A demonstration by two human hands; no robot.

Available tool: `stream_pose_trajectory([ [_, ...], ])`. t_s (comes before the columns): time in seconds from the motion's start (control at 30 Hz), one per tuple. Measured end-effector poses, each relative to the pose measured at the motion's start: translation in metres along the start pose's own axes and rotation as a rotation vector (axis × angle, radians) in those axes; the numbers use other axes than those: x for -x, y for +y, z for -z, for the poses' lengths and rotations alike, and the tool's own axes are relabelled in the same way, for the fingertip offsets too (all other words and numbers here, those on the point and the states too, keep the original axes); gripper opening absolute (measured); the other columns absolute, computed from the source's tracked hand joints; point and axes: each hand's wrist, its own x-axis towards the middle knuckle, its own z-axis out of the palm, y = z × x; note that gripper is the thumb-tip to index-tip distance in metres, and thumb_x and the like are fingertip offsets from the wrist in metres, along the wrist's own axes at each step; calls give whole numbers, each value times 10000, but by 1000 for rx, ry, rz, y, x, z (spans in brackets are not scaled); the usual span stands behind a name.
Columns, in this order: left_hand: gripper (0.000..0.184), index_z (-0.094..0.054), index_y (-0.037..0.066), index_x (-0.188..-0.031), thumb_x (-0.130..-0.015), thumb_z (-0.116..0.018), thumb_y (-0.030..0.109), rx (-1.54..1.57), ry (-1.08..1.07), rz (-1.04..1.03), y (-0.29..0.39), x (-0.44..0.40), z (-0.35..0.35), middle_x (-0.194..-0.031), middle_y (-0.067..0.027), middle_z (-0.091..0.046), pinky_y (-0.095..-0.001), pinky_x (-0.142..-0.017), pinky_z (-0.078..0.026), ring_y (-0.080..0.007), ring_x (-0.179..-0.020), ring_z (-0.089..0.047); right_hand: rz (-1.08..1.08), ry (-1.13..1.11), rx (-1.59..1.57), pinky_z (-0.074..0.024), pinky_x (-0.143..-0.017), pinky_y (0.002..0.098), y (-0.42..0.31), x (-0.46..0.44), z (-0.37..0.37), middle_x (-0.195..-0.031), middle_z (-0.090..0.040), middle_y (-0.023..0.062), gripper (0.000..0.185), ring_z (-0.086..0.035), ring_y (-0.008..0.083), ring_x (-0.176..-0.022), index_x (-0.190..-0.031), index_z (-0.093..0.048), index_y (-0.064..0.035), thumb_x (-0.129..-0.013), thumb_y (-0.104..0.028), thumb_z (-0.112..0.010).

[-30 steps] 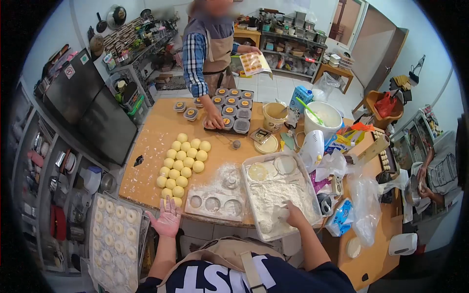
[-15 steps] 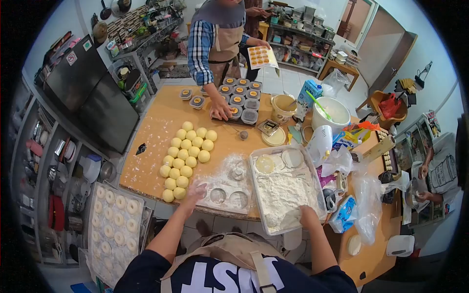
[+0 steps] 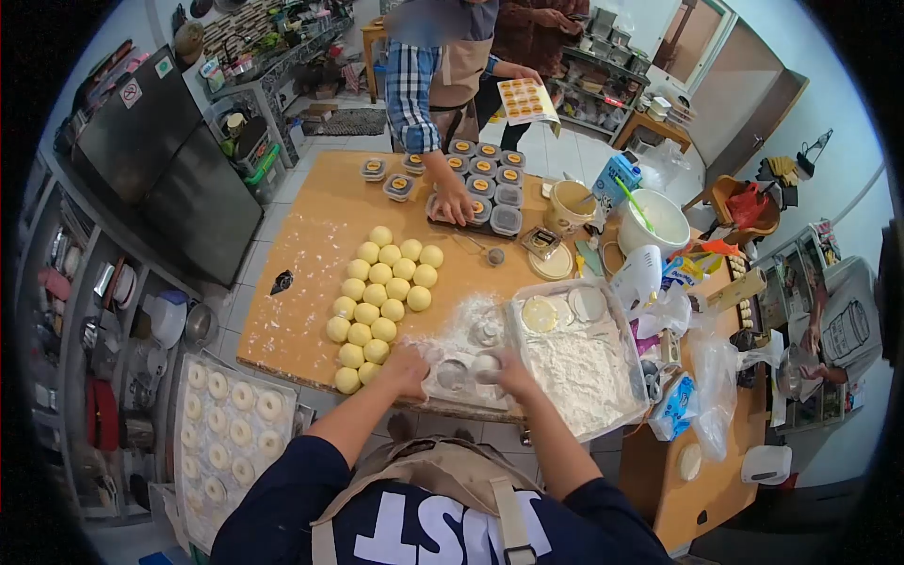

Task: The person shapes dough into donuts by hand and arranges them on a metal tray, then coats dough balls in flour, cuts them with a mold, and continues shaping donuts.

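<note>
A flour-dusted board with round hollows (image 3: pixel 454 376) lies at the table's front edge. My left hand (image 3: pixel 408 370) is curled at its left end, fingers closed against the edge. At the board's right end is my right hand (image 3: pixel 515 373), its fingers drawn together beside a pale round piece (image 3: pixel 486 368) at the right hollow. Whether the fingers grip that piece or the board I cannot tell. A clear tray of flour (image 3: pixel 582 381) stands just right of this hand, with several pale discs at its far end. Several smooth dough balls (image 3: pixel 375 294) sit in rows left of the board.
Across the table a person's hand (image 3: pixel 454 201) touches small labelled tubs (image 3: pixel 482 168); the other holds a sticker sheet. A hand mixer (image 3: pixel 637 273) and white bucket (image 3: pixel 653 222) stand right. A tray of dough rings (image 3: pixel 231 428) is at lower left. Another person works far right.
My right hand has left the flour tray for the board's right end, where a pale round piece now shows at the hollow. My left hand has closed in on the board's left end.
</note>
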Motion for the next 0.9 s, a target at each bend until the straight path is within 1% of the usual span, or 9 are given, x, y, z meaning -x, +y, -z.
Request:
stream_pose_trajectory([
  [0.03,980,-385,123,-1369,-555,-795,483,19,4,4,-2,-1,-1,-1271,-144,-502,-497,-1082,-245,-299,-1182,-479,-11,24,236,-500,-799,347,-16,-4,-15,-989,-646,136,491,-620,253,-945,-1137,-581,-42,-686,-158,-737],
  [0.1,951,-399,111,-1354,-565,-791,468,59,10,14,-3,-4,-3,-1244,-144,-518,-495,-1082,-246,-301,-1188,-472,33,-25,323,-487,-816,366,1,-27,-40,-1002,-644,162,507,-616,285,-951,-1119,-594,-57,-656,-186,-757],
  [0.23,946,-405,123,-1334,-544,-802,460,65,36,22,-8,-8,-16,-1337,-134,-452,-460,-1024,-315,-314,-1227,-432,129,-150,598,-462,-854,399,22,-59,-65,-1018,-634,209,505,-591,356,-970,-1096,-600,-62,-631,-183,-755],
  [0.27,953,-398,119,-1343,-549,-801,457,82,20,33,-7,-8,-13,-1336,-138,-453,-462,-1034,-305,-321,-1230,-427,136,-222,643,-464,-860,410,-5,-52,-60,-1047,-619,210,457,-587,366,-971,-1074,-606,-72,-643,-155,-733],
  [0.37,959,-383,107,-1360,-563,-794,449,94,97,-22,-17,-8,-16,-1326,-150,-460,-471,-1057,-279,-334,-1233,-420,149,126,619,-466,-858,420,-20,-52,-43,-1066,-599,198,371,-580,363,-981,-1053,-604,-71,-687,-83,-667],
  [0.43,963,-379,101,-1365,-566,-794,445,116,100,-45,-20,-4,-21,-1322,-157,-462,-474,-1069,-265,-340,-1235,-417,105,346,900,-470,-838,433,-29,-59,-23,-1067,-586,178,293,-572,357,-974,-1009,-607,-65,-719,-24,-606],
  [0.6,966,-382,98,-1364,-560,-801,431,135,-76,-7,-20,-10,-8,-1326,-167,-453,-474,-1083,-246,-341,-1246,-406,41,356,949,-466,-822,438,7,-75,-6,-1020,-588,168,254,-563,360,-948,-975,-617,-65,-732,-13,-565],
  [0.73,959,-383,97,-1364,-567,-803,425,185,55,-47,-24,-8,-8,-1325,-160,-453,-474,-1082,-242,-332,-1252,-401,-20,301,825,-470,-806,436,-37,-53,-18,-983,-586,175,234,-568,354,-939,-955,-632,-80,-738,-36,-556],
  [0.9,946,-392,113,-1365,-566,-811,399,212,102,-58,-26,-10,-17,-1299,-156,-475,-480,-1073,-258,-300,-1257,-398,-6,135,920,-477,-771,447,-56,-16,-60,-945,-580,180,219,-576,345,-923,-934,-632,-79,-735,-40,-548],
])
